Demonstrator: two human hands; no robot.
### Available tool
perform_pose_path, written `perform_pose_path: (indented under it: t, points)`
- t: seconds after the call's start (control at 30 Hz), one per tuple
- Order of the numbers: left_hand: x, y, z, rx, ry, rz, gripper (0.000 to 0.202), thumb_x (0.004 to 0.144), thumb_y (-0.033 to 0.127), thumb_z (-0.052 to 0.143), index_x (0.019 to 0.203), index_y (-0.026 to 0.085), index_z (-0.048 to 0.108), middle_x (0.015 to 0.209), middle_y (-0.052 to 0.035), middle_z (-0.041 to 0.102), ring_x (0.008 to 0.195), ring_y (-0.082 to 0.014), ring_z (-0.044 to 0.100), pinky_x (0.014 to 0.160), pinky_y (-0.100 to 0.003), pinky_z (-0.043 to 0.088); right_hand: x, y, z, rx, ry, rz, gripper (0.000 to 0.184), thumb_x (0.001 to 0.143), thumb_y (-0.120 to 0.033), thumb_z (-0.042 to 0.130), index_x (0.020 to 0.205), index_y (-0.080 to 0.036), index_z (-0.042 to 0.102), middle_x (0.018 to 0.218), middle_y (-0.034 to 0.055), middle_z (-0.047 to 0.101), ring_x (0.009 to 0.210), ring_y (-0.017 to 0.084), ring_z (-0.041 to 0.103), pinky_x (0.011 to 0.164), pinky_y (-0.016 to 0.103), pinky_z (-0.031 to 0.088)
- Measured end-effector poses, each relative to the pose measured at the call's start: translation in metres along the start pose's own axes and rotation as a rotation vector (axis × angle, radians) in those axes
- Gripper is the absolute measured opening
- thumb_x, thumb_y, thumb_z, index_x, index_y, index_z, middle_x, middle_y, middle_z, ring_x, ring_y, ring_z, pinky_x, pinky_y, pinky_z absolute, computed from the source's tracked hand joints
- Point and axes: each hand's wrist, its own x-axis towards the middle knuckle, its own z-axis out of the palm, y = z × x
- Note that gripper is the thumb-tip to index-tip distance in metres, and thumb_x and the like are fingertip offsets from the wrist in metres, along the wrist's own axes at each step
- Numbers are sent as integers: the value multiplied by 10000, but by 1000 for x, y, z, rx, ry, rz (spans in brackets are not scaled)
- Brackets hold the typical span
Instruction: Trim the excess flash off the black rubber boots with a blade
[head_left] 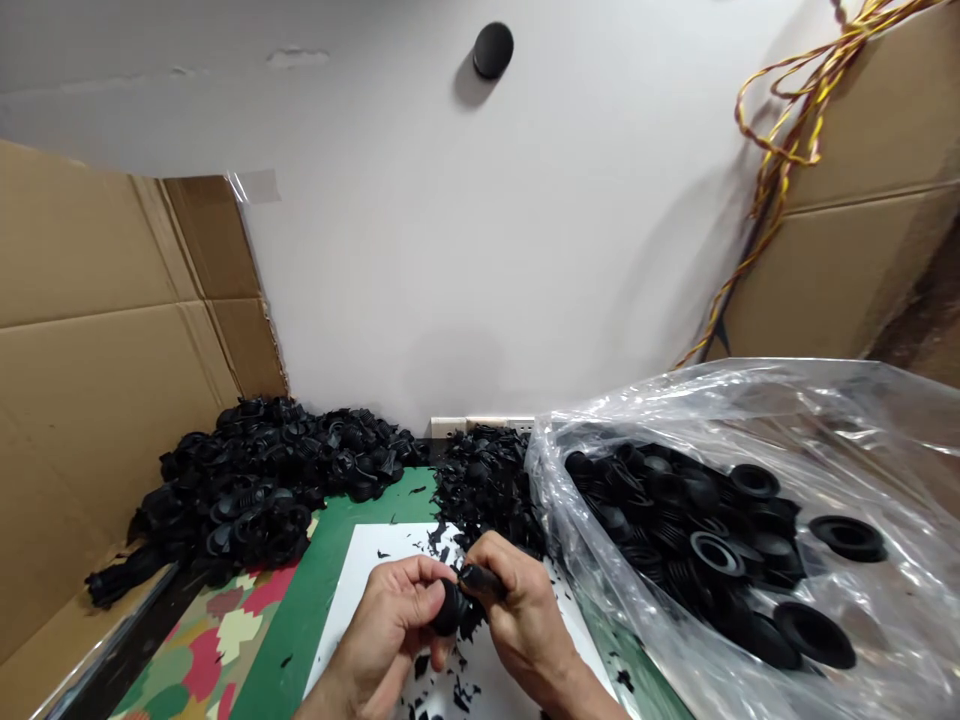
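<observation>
Low in the middle of the head view, my left hand (386, 612) pinches a small rounded black rubber part (448, 610) between thumb and fingers. My right hand (523, 605) is wrapped around a black cylindrical tool handle (482, 580), whose end points toward the rubber part. The tool's working tip is hidden where the two hands meet. Beneath them lies a white sheet (352, 570) strewn with black rubber scraps (461, 690). A heap of thin black trimmings (487, 480) rises just beyond my hands.
At the left is a large pile of black ribbed rubber parts (262, 480) beside cardboard (97, 280). A clear plastic bag (885, 430) at the right holds black rubber parts. A green mat (300, 590) lies under the sheet. Twisted yellow wires (780, 180) hang at upper right.
</observation>
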Motion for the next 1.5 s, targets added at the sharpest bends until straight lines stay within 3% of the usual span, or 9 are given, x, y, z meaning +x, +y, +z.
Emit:
perform_pose_path:
  t: [0.2, 0.3, 0.43, 0.57, 0.67, 0.8, 1.0, 1.33, 1.5]
  points:
    - [-5, -2, -8, 23, -146, -91, 236, 562, 290, 827, 633, 110, 693, 461, -7, 583, 324, -69, 466, 305, -159, 324, 14, 18, -25, -89, 154, 206, 216, 791, -220, 441, 577, -223, 412, 530, -46, 386, 498, 133, 400, 476, 237, 336]
    - [0, -6, -19, -55, -75, -1, 212, 613, 273, 810, 713, 126, 694, 569, -9, 606, 435, -86, 543, 416, -174, 412, 14, 21, -27, -92, 113, 240, 227, 777, -237, 475, 555, -214, 429, 534, -38, 419, 499, 137, 425, 475, 239, 351]
    - [3, -11, -28, -126, -57, 61, 281, 615, 245, 817, 833, 134, 679, 657, 0, 598, 502, -73, 555, 499, -164, 410, 6, 17, -16, -42, 0, 242, 186, 735, -209, 543, 550, -197, 527, 518, -25, 521, 483, 146, 501, 453, 229, 383]
    - [-1, -14, -28, -139, -62, 74, 402, 506, 129, 862, 848, 153, 652, 647, 23, 583, 511, -61, 510, 486, -151, 371, -1, 12, -11, 52, -108, 198, 98, 722, -153, 594, 745, -198, 679, 706, 25, 673, 641, 185, 630, 583, 254, 486]
    - [-1, -16, -27, -161, -45, 86, 377, 527, 160, 861, 844, 154, 658, 666, 11, 600, 542, -75, 528, 519, -169, 397, -4, 11, -12, 79, -56, 158, 158, 739, -146, 597, 851, -208, 690, 803, 47, 666, 705, 189, 637, 621, 262, 505]
    - [0, -17, -26, -161, -26, 92, 360, 589, 227, 842, 901, 150, 679, 658, -11, 628, 569, -100, 586, 554, -189, 436, -6, 11, -15, 88, -7, 246, 125, 786, -274, 593, 801, -199, 692, 694, 30, 622, 614, 187, 598, 555, 268, 480]
    - [3, -20, -24, -140, 84, 98, 420, 556, 284, 858, 928, 174, 697, 782, -35, 668, 642, -136, 633, 548, -208, 482, -9, -2, -4, 287, -188, 512, 153, 743, -298, 585, 704, -162, 643, 659, 30, 640, 633, 201, 586, 568, 273, 429]
    - [5, -25, -21, 2, 39, 97, 444, 547, 356, 850, 899, 129, 700, 736, -55, 649, 529, -90, 524, 395, -157, 378, -7, -17, 3, 353, -214, 519, 180, 709, -264, 560, 556, -186, 507, 594, -20, 517, 589, 151, 487, 550, 240, 378]
    - [5, -26, -27, -87, 25, 42, 386, 603, 297, 828, 931, 141, 697, 620, -20, 617, 444, -59, 487, 383, -146, 319, -8, -16, 1, 380, -85, 531, 225, 728, -327, 589, 562, -186, 530, 577, -21, 522, 572, 152, 481, 553, 250, 382]
